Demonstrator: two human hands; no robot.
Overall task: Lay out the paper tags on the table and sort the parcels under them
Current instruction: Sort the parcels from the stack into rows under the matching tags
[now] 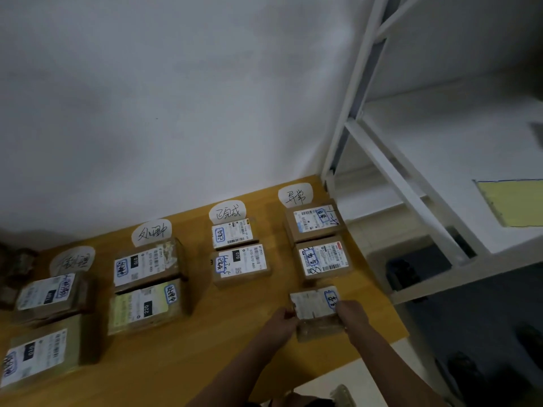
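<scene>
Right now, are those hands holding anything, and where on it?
Yes, one small labelled parcel. The left hand grips its left end and the right hand grips its right end.

We read the 12 o'clock tag (pixel 295 196) as 异常, the 11 o'clock tag (pixel 227 212) as 已完成, the 10 o'clock tag (pixel 152 232) as 处理中. One parcel label (pixel 242 259) shows 070, another parcel label (pixel 141 308) shows 220.
</scene>
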